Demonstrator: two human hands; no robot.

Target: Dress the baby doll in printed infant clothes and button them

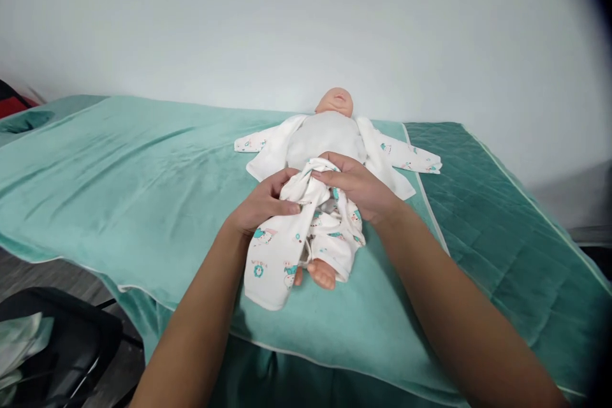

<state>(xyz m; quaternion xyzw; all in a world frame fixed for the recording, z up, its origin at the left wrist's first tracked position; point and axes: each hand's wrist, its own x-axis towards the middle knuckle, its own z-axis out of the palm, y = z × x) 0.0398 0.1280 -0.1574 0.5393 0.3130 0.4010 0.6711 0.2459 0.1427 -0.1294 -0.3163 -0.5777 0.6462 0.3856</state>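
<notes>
A baby doll [337, 102] lies on its back, its head toward the wall and its feet toward me. An open white jacket [408, 156] with printed sleeves is spread around its torso. Over the doll's legs, my left hand [268, 199] and my right hand [356, 183] both grip the bunched waist of printed white baby pants [275, 255]. One pant leg hangs flat on the left. The other surrounds a doll leg, whose foot [322, 273] pokes out of the cuff. A second foot shows partly behind the hanging leg.
A light green sheet [143, 172] covers the bed, with a darker quilted cover [482, 204] on the right. The white wall [287, 32] rises behind. A black chair [71, 338] with folded cloth [21, 344] stands at the lower left.
</notes>
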